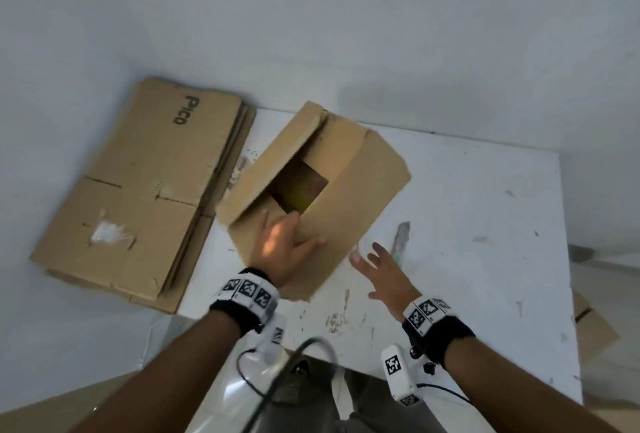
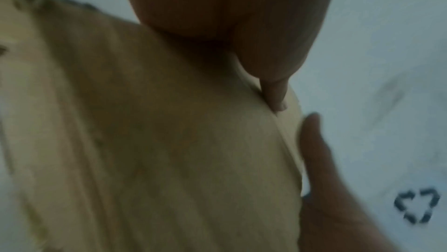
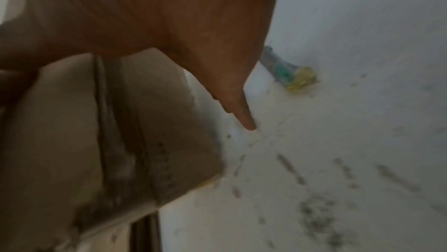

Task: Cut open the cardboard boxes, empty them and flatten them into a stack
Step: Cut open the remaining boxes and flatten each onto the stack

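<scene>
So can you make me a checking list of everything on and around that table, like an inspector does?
Surface: white table, scuffed and marked with dark smudges.
Job's things: open cardboard box on the table, flaps up, something yellowish inside; stack of flattened boxes to the left of the table, top one printed PICO; knife-like cutter lying on the table beside the box.
Clutter: small white scraps between box and stack.
Grips: left hand flat on the box, fingers straight; right hand open, fingers spread, holding nothing.
Cables: black wires run from the wrist cameras.
Surroundings: plain white wall; another cardboard piece beyond the table's right edge.
</scene>
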Action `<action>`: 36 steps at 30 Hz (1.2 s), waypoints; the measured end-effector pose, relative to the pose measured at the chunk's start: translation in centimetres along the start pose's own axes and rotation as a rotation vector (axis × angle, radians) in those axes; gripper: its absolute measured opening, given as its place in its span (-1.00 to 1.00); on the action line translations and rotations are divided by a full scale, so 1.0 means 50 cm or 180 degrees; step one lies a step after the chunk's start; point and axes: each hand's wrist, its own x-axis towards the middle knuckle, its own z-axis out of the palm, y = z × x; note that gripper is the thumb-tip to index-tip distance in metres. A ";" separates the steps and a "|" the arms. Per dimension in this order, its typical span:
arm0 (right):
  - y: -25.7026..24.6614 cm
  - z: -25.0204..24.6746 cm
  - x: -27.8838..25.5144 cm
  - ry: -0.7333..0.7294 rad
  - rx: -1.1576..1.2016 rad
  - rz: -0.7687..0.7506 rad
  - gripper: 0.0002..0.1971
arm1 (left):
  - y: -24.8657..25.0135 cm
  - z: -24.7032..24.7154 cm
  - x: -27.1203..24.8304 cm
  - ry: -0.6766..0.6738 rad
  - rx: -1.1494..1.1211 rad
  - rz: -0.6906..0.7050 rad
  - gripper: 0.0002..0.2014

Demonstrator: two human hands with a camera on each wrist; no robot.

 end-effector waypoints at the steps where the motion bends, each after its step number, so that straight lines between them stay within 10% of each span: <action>1: -0.020 0.015 0.006 -0.0111 -0.0056 -0.0218 0.25 | 0.039 -0.009 0.010 -0.0018 -0.0499 -0.0171 -0.59; 7: -0.161 0.037 0.007 -0.0028 0.0747 -0.0677 -0.19 | 0.082 -0.042 0.066 -0.0205 -0.1840 -0.0509 -0.47; 13: -0.211 0.019 -0.016 0.0518 -0.0212 -0.1218 -0.67 | 0.052 -0.110 0.095 -0.0292 0.1010 0.0429 -0.09; 23: -0.281 0.080 0.020 0.1346 -0.1575 -0.1558 -0.51 | 0.026 -0.175 -0.042 -0.0714 0.1576 -0.0965 0.22; 30: -0.316 0.141 0.035 0.0317 -0.2399 -0.1319 -0.10 | -0.012 -0.069 -0.098 -0.0203 0.0016 -0.1236 -0.29; 36: -0.391 0.093 0.104 -0.0547 -0.4184 -0.2799 0.03 | -0.059 -0.074 -0.077 -0.0087 0.0155 -0.1155 -0.42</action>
